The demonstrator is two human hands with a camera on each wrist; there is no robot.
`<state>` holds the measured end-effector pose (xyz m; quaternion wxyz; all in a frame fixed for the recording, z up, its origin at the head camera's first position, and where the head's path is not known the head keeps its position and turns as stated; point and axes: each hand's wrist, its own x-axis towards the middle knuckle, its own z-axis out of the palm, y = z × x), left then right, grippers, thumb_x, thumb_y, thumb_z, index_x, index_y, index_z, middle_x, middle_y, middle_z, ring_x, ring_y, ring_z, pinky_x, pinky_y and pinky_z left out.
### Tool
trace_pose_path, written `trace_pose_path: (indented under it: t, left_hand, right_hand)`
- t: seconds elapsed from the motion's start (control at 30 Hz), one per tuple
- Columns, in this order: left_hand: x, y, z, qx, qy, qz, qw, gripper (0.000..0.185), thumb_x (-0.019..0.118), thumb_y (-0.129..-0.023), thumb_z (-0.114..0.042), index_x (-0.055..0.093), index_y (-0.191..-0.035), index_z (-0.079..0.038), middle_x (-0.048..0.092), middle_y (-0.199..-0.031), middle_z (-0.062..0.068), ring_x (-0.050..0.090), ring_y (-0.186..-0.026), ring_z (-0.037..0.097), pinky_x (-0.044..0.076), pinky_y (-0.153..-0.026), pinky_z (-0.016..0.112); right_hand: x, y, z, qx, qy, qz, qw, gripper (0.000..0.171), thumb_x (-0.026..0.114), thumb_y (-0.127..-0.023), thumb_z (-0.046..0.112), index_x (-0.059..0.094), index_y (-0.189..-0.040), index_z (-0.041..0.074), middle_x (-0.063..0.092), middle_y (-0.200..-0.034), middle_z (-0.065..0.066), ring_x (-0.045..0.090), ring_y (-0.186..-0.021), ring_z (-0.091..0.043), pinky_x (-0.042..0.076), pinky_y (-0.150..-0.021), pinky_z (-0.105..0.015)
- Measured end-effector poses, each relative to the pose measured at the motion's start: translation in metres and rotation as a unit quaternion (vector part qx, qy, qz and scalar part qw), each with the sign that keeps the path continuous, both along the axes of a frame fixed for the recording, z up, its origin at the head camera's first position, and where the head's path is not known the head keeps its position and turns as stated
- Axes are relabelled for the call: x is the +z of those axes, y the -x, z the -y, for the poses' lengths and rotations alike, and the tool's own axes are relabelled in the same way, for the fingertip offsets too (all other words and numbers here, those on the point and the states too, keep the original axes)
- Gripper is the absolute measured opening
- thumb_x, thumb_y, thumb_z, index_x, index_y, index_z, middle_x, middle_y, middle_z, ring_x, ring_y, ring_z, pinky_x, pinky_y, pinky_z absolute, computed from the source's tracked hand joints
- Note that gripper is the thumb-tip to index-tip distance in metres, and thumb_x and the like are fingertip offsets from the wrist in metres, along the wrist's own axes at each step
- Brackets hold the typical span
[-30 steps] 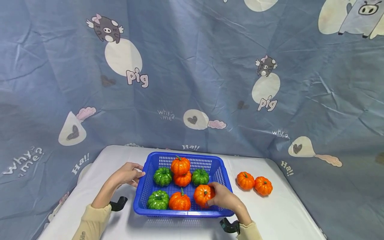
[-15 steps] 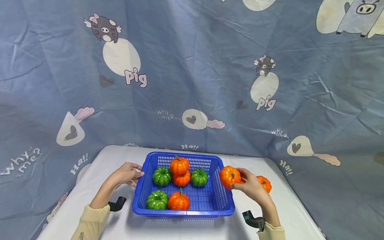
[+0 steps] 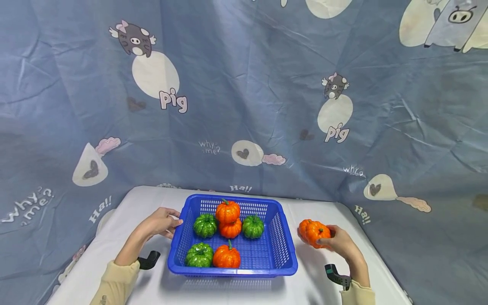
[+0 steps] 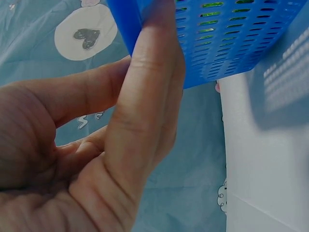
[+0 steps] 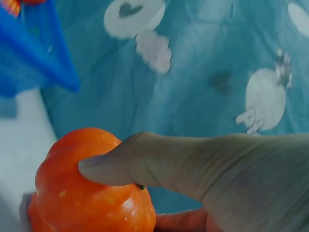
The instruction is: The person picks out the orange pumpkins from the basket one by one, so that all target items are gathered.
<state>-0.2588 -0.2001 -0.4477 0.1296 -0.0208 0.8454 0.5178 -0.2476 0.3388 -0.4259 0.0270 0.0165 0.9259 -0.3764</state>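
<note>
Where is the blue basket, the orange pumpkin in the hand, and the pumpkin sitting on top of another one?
blue basket (image 3: 232, 270), head view, front rim.
held orange pumpkin (image 3: 313, 231), head view, its front side.
stacked orange pumpkin (image 3: 228, 212), head view, its middle.

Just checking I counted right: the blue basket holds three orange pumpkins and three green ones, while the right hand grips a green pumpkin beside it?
Not quite: the pumpkin in the right hand is orange, as the head view shows. The blue basket count stands.
</note>
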Motion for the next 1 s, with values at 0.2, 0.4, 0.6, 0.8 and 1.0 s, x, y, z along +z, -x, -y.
trace_pose_path:
  t: [0.2, 0.4, 0.6, 0.8, 1.0]
  left_hand:
    - [-0.001, -0.001, 0.000, -0.003, -0.004, 0.001, 1.0000, 0.041, 0.052, -0.095, -0.006, 0.046, -0.130, 0.015, 0.069, -0.085, 0.013, 0.069, -0.071, 0.020, 0.061, -0.063, 0.036]
    - [-0.001, -0.001, 0.001, -0.005, -0.004, -0.001, 1.0000, 0.040, 0.052, -0.095, -0.006, 0.046, -0.129, 0.015, 0.069, -0.084, 0.013, 0.069, -0.070, 0.019, 0.061, -0.063, 0.036]
    - [0.000, -0.001, 0.000, -0.007, -0.006, -0.001, 1.0000, 0.041, 0.052, -0.096, -0.006, 0.045, -0.129, 0.015, 0.069, -0.085, 0.013, 0.068, -0.071, 0.019, 0.061, -0.063, 0.036]
    - [0.000, -0.001, 0.000, -0.008, -0.001, -0.005, 1.0000, 0.041, 0.052, -0.095, -0.007, 0.045, -0.130, 0.015, 0.069, -0.085, 0.013, 0.069, -0.070, 0.019, 0.061, -0.062, 0.035]
    - [0.000, 0.000, 0.000, -0.009, -0.003, -0.004, 0.9999, 0.042, 0.051, -0.095, -0.006, 0.045, -0.130, 0.015, 0.069, -0.086, 0.013, 0.069, -0.071, 0.019, 0.061, -0.062, 0.035]
  right_hand:
    - [-0.021, 0.007, -0.017, -0.015, -0.025, 0.026, 0.999, 0.059, 0.076, -0.074, 0.012, 0.051, -0.119, -0.016, 0.063, -0.104, -0.020, 0.058, -0.092, -0.028, 0.051, -0.079, -0.039]
    - [-0.038, 0.014, -0.028, -0.020, -0.032, 0.067, 0.997, 0.072, 0.077, -0.073, 0.015, 0.042, -0.124, -0.022, 0.051, -0.122, -0.037, 0.051, -0.111, -0.045, 0.043, -0.097, -0.059]
    - [-0.047, 0.018, -0.033, -0.029, -0.030, 0.100, 0.994, 0.080, 0.075, -0.074, 0.017, 0.034, -0.129, -0.025, 0.038, -0.133, -0.044, 0.040, -0.121, -0.053, 0.034, -0.105, -0.064]
    - [-0.052, 0.018, -0.033, -0.036, -0.026, 0.084, 0.996, 0.071, 0.075, -0.071, 0.011, 0.039, -0.120, -0.026, 0.047, -0.123, -0.042, 0.047, -0.113, -0.050, 0.038, -0.101, -0.061]
    - [-0.050, 0.017, -0.032, -0.041, -0.034, 0.081, 0.995, 0.066, 0.076, -0.072, 0.014, 0.045, -0.116, -0.024, 0.052, -0.116, -0.037, 0.051, -0.109, -0.046, 0.041, -0.099, -0.059]
